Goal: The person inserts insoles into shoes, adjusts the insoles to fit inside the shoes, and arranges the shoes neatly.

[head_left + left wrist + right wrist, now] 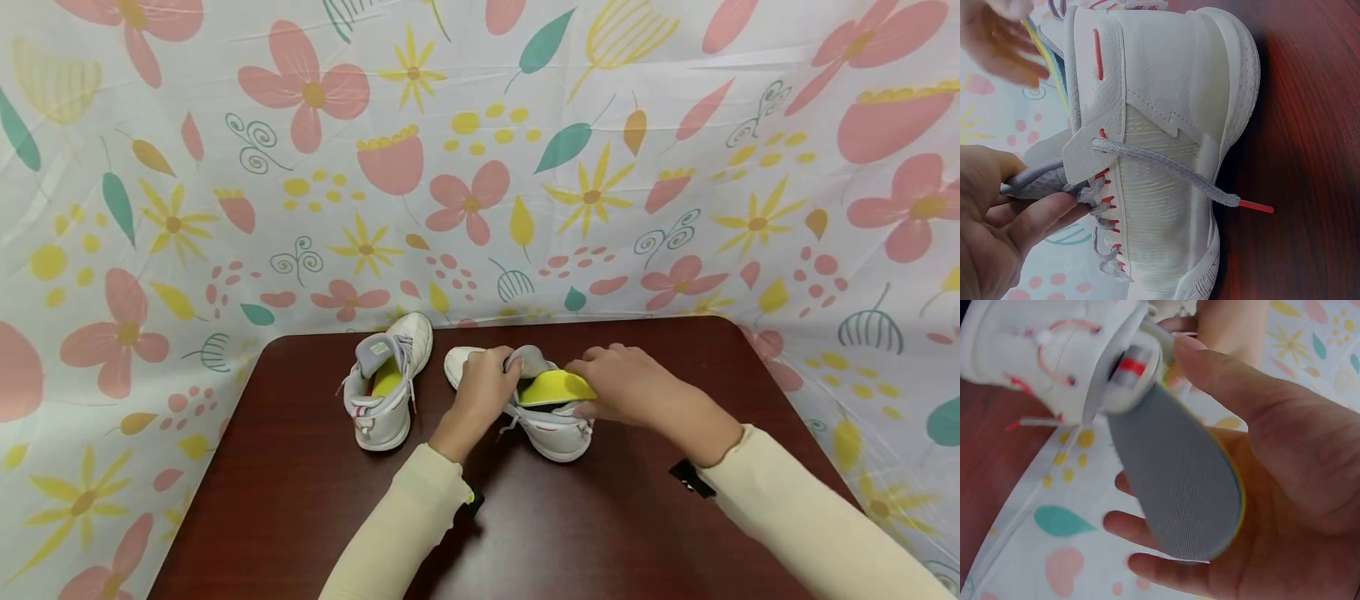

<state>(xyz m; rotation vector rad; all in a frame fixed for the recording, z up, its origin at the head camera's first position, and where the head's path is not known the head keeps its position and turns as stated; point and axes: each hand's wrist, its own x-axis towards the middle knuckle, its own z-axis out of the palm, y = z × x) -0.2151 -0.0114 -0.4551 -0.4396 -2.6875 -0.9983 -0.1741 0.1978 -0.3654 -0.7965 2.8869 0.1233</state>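
A white sneaker [557,439] lies on the table, its toe pointing to the back left. My left hand [482,392] pinches its grey tongue [1041,180] between thumb and fingers. From the shoe's opening a yellow insole [557,387] sticks up at its heel end; the grey underside of the insole [1175,478] shows in the right wrist view. My right hand [630,385] is at the shoe's heel, fingers extended behind the insole and thumb near the collar. The insole's front part is hidden inside the shoe.
A second white sneaker [382,425] stands to the left, a yellow insole inside it. Both rest on a dark red-brown table [300,492]. A floral curtain [465,125] hangs behind the table and along its sides. A grey lace [1166,165] trails from the nearer shoe.
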